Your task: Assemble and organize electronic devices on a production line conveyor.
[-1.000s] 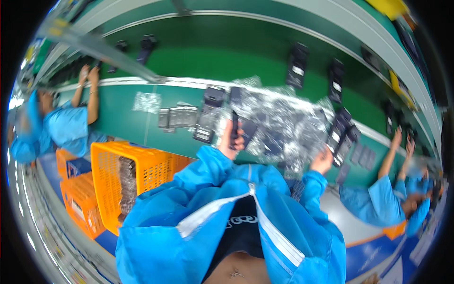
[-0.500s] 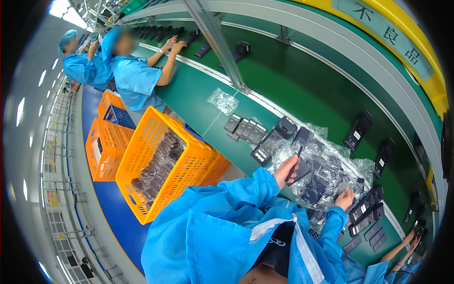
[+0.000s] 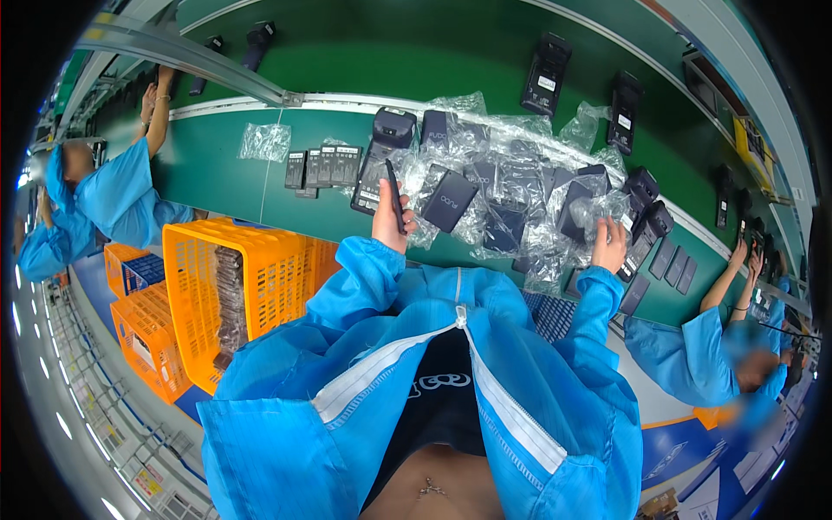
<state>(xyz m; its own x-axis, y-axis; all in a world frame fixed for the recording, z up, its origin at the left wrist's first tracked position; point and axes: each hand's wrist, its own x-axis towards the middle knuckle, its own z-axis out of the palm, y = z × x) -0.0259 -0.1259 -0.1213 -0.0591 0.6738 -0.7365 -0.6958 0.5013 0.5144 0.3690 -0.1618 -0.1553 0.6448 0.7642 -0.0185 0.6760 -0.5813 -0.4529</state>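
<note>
My left hand (image 3: 387,225) holds a thin black flat part (image 3: 394,196) upright by its edge, just in front of a black handheld terminal (image 3: 382,156) lying on the green table (image 3: 225,173). My right hand (image 3: 609,243) rests on a clear plastic bag (image 3: 598,211) at the right end of a heap of bagged black devices (image 3: 503,195). Both blue sleeves reach up from the lower middle of the picture.
A row of small dark parts (image 3: 322,167) and an empty clear bag (image 3: 263,141) lie to the left. Orange crates (image 3: 234,290) stand at my left side. More black terminals (image 3: 544,74) ride the belt behind. People in blue coats work at left (image 3: 104,199) and right (image 3: 693,347).
The view has swung back toward the table. My left hand keeps the thin black part, and my right hand has moved onto a clear bag at the heap's right end.
</note>
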